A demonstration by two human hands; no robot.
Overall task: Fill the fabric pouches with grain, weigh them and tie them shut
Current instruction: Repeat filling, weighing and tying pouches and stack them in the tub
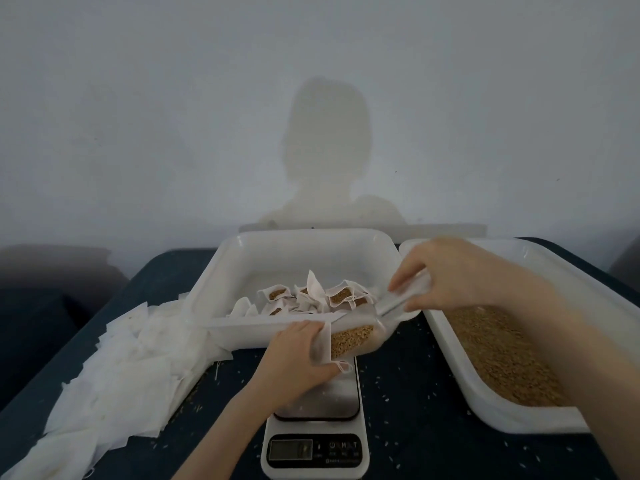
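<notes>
Pouch (323, 344) held open above scale (317, 424): our left hand (294, 355) grip clamped on it; right hand (450, 275) grip clamped on scoop (363, 332) tipping grain in

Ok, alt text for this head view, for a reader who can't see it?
A right hand tips a clear scoop of grain into a fabric pouch held open by the left hand above a scale. Filled pouches lie in a white tray; a grain tray sits right.

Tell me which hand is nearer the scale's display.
Left. The left hand holds a pouch above the scale, nearer its display; the right hand holds a scoop farther back.
</notes>
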